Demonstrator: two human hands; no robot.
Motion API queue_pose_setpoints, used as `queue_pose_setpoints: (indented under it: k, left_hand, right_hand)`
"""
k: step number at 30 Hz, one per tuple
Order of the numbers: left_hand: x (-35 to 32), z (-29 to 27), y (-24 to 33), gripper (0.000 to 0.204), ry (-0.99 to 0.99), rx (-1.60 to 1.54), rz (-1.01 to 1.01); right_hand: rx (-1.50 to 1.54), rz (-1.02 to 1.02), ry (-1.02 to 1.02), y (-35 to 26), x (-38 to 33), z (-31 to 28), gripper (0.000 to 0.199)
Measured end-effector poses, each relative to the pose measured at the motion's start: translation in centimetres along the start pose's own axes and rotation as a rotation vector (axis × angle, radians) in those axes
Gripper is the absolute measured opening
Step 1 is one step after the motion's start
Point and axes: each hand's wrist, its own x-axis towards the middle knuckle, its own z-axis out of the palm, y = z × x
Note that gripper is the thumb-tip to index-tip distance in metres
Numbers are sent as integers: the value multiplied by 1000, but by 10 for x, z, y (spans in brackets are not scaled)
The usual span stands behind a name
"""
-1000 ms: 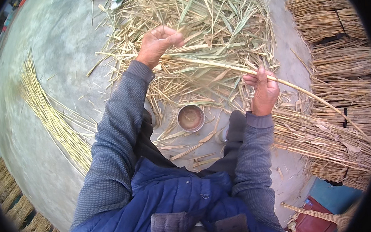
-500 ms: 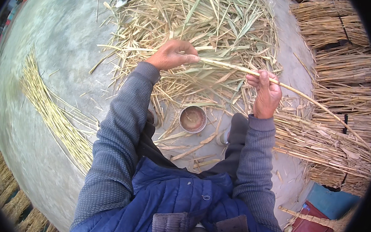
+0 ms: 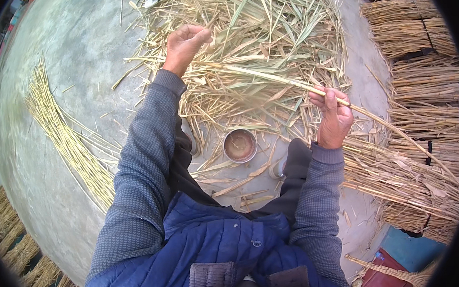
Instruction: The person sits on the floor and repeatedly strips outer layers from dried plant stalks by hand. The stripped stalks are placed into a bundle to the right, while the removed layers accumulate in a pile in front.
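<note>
My right hand (image 3: 335,118) pinches a long yellowish reed stalk (image 3: 273,77) between thumb and fingers. The stalk slants from above the leaf heap at upper left, through the hand, and down to the right over a bundle of stalks. My left hand (image 3: 185,45) is raised clear of the stalk, thumb and fingers closed. A short brownish strip, apparently dry leaf (image 3: 212,23), sticks out past its fingertips. Behind both hands spreads a big heap of dry and greenish leaves (image 3: 290,25). A small round bowl (image 3: 240,146) stands on the floor between my feet.
Cleaned pale stalks (image 3: 73,145) lie in a loose sheaf on the concrete floor (image 3: 91,30) at left. Unstripped reeds (image 3: 399,176) lie at right, beside stacked tied bundles (image 3: 425,90). More bundles (image 3: 34,267) fill the lower left. A red box (image 3: 385,274) is at lower right.
My left hand has left the stalk and moved up and to the left. The right hand still grips the stalk and has shifted slightly right.
</note>
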Motion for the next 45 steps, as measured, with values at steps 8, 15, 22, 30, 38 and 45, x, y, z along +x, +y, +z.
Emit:
queue_pose_setpoints:
  k: [8,15,22,30,38,45]
  left_hand:
    - [-25,49,29,42,-22,1098,768]
    - [-47,95,22,17,-375,859,877]
    - [-15,3,-6,12,-387,1248,280]
    - [-54,108,18,30,-458,539,744]
    - [-65,121,34,18,-468,253,330]
    - [-17,77,29,17,-142,-36,163]
  right_hand:
    - [28,62,-40,8,-2,13,32]
    - [60,238,-144,28,-1,38,32]
    - [54,112,1,9,11,-2,33]
    - [27,69,-28,18,2,26,27]
    - [-84,26,-16,15,1,31,23]
    - [-77,77,49,15,-2,25,28]
